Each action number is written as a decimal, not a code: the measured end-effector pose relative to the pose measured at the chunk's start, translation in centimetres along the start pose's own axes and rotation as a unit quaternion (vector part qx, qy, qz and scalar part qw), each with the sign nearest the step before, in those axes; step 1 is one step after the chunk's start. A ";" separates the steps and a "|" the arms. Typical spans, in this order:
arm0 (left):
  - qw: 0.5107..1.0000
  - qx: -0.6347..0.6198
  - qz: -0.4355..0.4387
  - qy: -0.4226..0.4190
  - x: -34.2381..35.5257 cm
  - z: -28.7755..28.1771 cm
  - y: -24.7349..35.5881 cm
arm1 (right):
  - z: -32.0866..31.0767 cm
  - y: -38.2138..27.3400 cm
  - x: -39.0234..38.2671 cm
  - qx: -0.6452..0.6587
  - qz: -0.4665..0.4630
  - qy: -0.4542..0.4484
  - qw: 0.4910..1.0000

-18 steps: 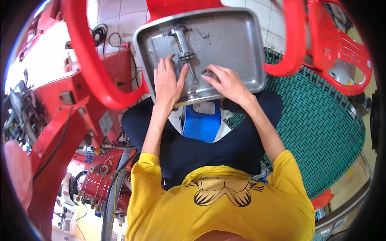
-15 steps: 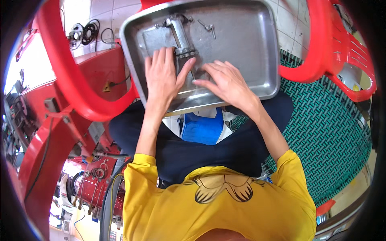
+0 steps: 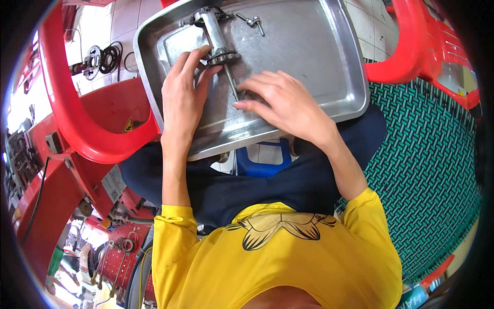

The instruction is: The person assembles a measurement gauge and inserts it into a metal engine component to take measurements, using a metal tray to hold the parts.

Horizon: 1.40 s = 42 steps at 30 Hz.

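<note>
A metal assembly [image 3: 213, 32], a tube with a flange at each end and a thin rod [image 3: 231, 82] running out of its near end, lies on the left side of a steel tray [image 3: 303, 56]. My left hand [image 3: 185, 85] is curled at its near flange [image 3: 223, 56], with index finger and thumb on the left edge. At the rod's near tip is my right hand [image 3: 283, 100], thumb and forefinger closed around it. Several of the right fingers are bent and partly hidden. A small bolt-like piece with a crossbar [image 3: 253, 21] lies farther back in the tray.
The tray rests over my lap. Red plastic chairs [image 3: 77, 134] [image 3: 406, 67] stand at left and right. A green woven seat [image 3: 422, 170] is on the right, a blue stool [image 3: 262, 162] below the tray. Chain sprockets [image 3: 93, 62] lie on the tiled floor at far left.
My left hand has shifted left, from lying flat by the tube to curled fingers at the flange. My right thumb and forefinger have come to the rod's tip. The tray appears shifted up and left.
</note>
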<state>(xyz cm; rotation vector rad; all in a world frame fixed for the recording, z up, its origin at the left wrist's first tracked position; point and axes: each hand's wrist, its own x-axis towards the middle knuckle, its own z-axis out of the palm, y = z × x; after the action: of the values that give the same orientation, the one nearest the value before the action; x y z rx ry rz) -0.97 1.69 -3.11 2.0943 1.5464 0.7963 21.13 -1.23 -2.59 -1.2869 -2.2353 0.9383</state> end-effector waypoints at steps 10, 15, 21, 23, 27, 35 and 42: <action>0.973 0.178 0.135 0.053 -1.2 -0.5 1.4 | -0.3 -0.3 -0.3 0.055 0.125 0.119 0.983; 0.948 0.214 0.207 0.116 -2.0 -1.4 2.7 | -0.7 -1.2 -0.5 0.109 0.039 0.157 0.981; 0.940 0.169 0.246 0.166 -3.3 -2.4 3.2 | -0.7 -2.4 -0.8 0.214 -0.026 0.201 0.956; 0.934 0.146 0.273 0.179 -3.2 -2.5 3.0 | -0.8 -2.5 -0.8 0.239 -0.016 0.196 0.951; 0.930 0.154 0.286 0.169 -3.5 -2.5 2.7 | -0.9 -2.9 -1.2 0.187 -0.034 0.211 0.959; 0.951 0.099 0.264 0.129 -5.0 -3.1 3.3 | -1.3 -4.7 -2.5 0.065 -0.061 0.230 0.969; 0.991 -0.072 0.104 0.049 -6.9 -5.5 3.1 | -0.4 -5.8 -2.4 -0.007 -0.028 0.226 0.974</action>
<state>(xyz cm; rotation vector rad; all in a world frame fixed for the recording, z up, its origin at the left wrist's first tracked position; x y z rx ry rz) -3.93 -5.86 1.62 2.1618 1.2884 1.0658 19.12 -5.19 1.84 -1.2848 -1.9116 0.5392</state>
